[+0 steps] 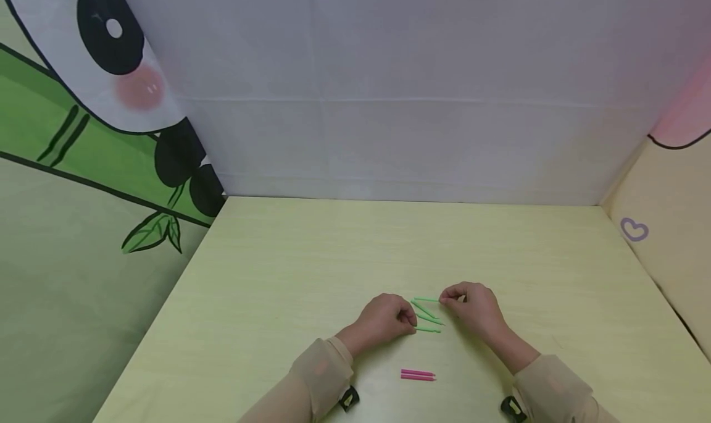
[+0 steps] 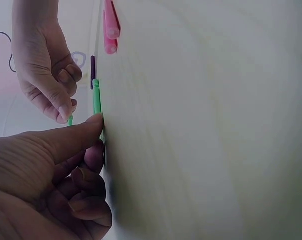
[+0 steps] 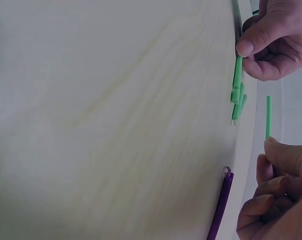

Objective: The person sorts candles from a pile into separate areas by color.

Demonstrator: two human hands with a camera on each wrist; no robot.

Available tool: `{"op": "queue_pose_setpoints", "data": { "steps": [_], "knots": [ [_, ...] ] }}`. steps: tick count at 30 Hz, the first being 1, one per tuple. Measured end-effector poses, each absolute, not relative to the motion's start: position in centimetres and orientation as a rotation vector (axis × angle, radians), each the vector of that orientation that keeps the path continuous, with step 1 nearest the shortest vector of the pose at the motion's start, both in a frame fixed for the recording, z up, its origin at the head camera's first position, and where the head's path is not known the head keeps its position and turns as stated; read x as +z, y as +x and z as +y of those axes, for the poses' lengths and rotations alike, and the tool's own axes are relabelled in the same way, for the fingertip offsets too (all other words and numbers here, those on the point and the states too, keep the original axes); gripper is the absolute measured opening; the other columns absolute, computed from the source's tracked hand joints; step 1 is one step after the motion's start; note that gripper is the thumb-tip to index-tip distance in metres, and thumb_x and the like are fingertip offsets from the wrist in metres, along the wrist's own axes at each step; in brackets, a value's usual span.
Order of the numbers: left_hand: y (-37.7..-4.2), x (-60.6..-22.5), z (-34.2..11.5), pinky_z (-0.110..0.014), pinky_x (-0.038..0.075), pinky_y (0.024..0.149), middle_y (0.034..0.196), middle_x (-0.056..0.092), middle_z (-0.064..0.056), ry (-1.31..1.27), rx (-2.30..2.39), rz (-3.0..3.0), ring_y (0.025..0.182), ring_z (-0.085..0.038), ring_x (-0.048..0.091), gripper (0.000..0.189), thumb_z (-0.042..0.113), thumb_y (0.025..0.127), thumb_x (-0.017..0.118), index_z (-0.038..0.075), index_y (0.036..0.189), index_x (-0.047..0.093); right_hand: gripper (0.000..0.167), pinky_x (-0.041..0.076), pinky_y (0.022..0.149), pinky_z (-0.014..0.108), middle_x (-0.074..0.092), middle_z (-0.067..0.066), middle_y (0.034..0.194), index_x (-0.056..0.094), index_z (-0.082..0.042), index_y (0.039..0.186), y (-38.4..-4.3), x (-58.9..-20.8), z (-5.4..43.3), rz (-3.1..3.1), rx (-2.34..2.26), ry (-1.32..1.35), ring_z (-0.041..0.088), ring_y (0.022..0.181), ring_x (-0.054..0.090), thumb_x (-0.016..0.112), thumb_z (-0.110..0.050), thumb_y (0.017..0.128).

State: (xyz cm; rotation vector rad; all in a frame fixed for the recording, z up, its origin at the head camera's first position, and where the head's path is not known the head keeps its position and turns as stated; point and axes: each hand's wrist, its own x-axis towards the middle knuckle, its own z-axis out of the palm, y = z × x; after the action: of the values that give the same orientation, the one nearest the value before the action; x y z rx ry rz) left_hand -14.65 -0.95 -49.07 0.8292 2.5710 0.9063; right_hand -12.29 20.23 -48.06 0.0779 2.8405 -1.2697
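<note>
Head view: fine pinching at nine and three o'clock

Working over a pale, wood-patterned surface (image 1: 278, 275), taking the gap between the left hand (image 1: 383, 316) and the right hand (image 1: 472, 305) as dial centre. At nine o'clock, pinching the near end of the lower slim, straight, green, waxy-looking stick (image 1: 429, 330) between left thumb and forefinger, with free end toward four. At three, pinching the right end of the upper slim, straight, green, waxy-looking stick (image 1: 424, 299) between right thumb and fingertips, pointing toward nine; cannot tell whether lifted or resting. Between these, lying aslant from about ten to four: two slim green slanted sticks (image 1: 424, 309), close together.

Farther out at six, lying side by side: a pair of slim, straight pink sticks (image 1: 418, 372). Seen toward seven in the right wrist view: a slim, dark purple stick with a small curled tip (image 3: 221, 205).

Probably light, stiff and smooth; perhaps brittle if bent, whether wax or plastic. Likely to roll or slip from a loose pinch. Best held near one end, thumb opposing forefinger, pressing gently.
</note>
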Motion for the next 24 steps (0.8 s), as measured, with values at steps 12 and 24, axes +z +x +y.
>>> {"op": "queue_pose_setpoints", "data": {
  "steps": [12,24],
  "knots": [
    [-14.69,-49.18,-1.03,-0.017,0.042,0.066,0.067,0.056,0.016,0.834,0.886,2.577,0.065,0.002,0.049,0.01,0.013,0.081,0.079,0.018,0.076,0.072,0.004,0.04,0.056,0.027,0.07,0.001,0.086,0.075,-0.009,0.085,-12.86,-48.18,20.06,2.829,-1.276,0.08,0.015,0.066,0.049,0.073,-0.011,0.087],
    [-14.52,-49.03,-0.98,-0.017,0.042,0.065,0.067,0.056,0.015,0.826,0.889,2.586,0.064,0.001,0.048,0.013,0.014,0.082,0.079,0.018,0.074,0.07,0.004,0.038,0.055,0.026,0.07,0.002,0.087,0.075,-0.009,0.085,-13.16,-48.09,20.08,2.832,-1.269,0.088,0.015,0.065,0.047,0.071,-0.01,0.088]
  ]
}}
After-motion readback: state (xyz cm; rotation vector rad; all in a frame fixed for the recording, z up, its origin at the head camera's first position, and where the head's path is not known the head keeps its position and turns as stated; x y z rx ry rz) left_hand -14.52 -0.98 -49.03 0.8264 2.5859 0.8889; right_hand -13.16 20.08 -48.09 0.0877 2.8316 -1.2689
